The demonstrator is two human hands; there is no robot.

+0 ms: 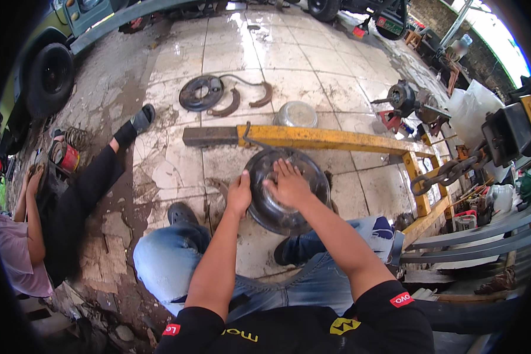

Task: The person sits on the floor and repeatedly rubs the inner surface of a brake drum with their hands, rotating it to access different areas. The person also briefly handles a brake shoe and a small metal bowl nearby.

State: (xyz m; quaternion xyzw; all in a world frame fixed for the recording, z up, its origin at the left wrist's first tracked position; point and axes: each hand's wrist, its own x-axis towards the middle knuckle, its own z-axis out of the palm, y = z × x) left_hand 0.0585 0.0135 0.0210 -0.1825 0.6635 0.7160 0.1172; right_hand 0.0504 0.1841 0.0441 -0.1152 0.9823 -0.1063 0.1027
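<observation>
A black, dish-shaped brake backing plate stands tilted between my knees, just above the tiled floor. My left hand grips its left rim, with the thumb up and the other fingers largely hidden behind the edge. My right hand lies flat over the plate's middle, its fingers spread and pointing away from me. A dark, bent cable rises at the plate's far edge. Farther off, a second backing plate lies on the floor beside two curved brake shoes.
Across the floor beyond my hands runs a yellow steel hoist leg. Behind it sits a round metal drum. A heavy chain hangs at right, near an axle on red stands. Another person's leg stretches out at left, near a coil spring.
</observation>
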